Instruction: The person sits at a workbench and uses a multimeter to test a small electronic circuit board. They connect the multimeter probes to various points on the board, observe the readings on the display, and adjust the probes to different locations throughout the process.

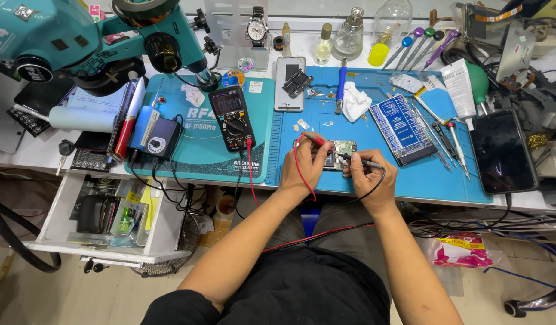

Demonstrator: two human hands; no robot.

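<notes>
circuit board [343, 148] between both hands, left hand [304, 165] grip closed on red probe [314, 139], right hand [369, 174] grip closed on black probe [362, 161]

This is a small electronics repair workshop, the kind where phones are opened and tested. A white surface [25, 157] carries two blue work mats [422, 180], and on them lie a digital multimeter [231, 117] with red and black leads, a bare circuit board [341, 151], a phone lying face down [289, 84] and a dark tablet [502, 150]. A teal stereo microscope [79, 36] hangs over the left end. Precision screwdrivers [419, 45], tweezers [437, 129], solvent bottles [349, 39] and a tube of paste [459, 87] crowd the back edge. An open drawer [64, 210] below holds small parts and tools, and loose cables trail under the surface.
</notes>
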